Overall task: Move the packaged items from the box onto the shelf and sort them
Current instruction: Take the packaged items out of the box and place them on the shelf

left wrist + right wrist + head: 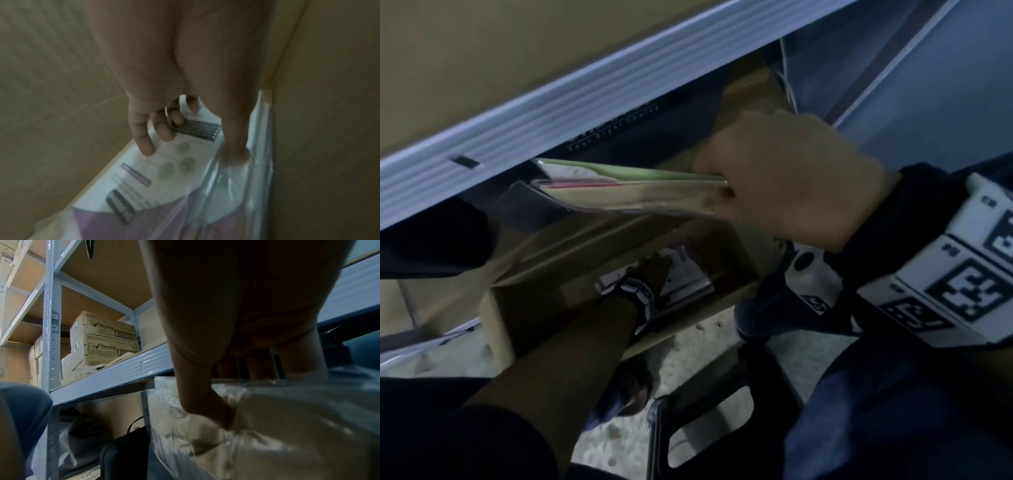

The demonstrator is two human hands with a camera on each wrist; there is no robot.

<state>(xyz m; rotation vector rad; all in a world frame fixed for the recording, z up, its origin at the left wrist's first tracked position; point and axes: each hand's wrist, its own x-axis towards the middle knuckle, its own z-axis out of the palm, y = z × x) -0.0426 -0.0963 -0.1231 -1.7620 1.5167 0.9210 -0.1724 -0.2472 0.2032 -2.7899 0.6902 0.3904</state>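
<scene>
1. Denim on the person's knee (893, 411) fills the nearest corner of the head view, with speckled concrete floor (688, 346) beside it; nothing of the task lies here.

2. Nearer the shelving, the right hand (787, 178) is curled round one end of a small stack of flat packets (626, 192), thumb under and fingers over; it holds them level at the opening below the grey steel beam (517, 126). They are not yet set down, as far as I can judge; the wraps are clear, crinkly film over pale card and green print, thin and floppy at the free end.

3. Lower and further in, the left hand (164, 126) is deep in the cardboard box (527, 308); its fingers are bent and spread on a white and purple packet (164, 186) while the thumb presses the film at its edge; a grip looks begun, not closed.

4. Corrugated brown walls stand close on both sides of that packet; at least this one remains to move, so the task is underway; sorting cannot be judged.

5. Farthest, printed cartons (102, 340) sit on an upper shelf.
</scene>
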